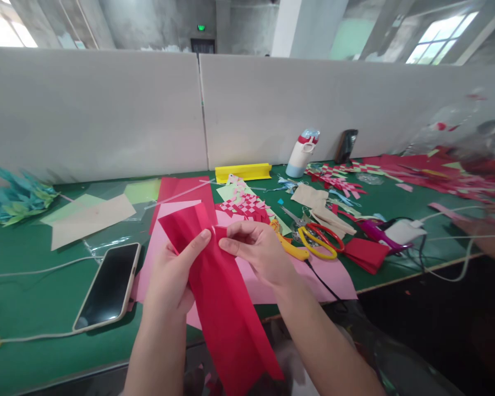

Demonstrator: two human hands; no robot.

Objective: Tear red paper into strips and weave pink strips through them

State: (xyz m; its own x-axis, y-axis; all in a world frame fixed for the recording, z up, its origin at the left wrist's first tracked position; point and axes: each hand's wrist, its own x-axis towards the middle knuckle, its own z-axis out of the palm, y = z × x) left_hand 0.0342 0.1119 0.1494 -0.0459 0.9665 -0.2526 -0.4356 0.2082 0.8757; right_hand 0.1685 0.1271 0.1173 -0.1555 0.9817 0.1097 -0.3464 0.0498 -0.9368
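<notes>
Phone (109, 286) at 9 o'clock lies near your left forearm, so a wide elbow swing could knock it. Your left hand (177, 269) grips the red strip (226, 291), thumb pressed on top; pressing too hard could crease it. Your right hand (258, 247) pinches a small flap between thumb and fingertips, and an uneven pull against the left could skew or tear it. At 2 o'clock, the yellow tool (295, 251) and scissors (308, 226) sit close enough to catch a passing edge.

The strip is held between your hands, above the pink sheet (330, 275). It looks deep red and thin: a flared end toward 11 o'clock, bunched folds at the middle, then a long lengthwise-creased tail reaching toward 5 o'clock.
</notes>
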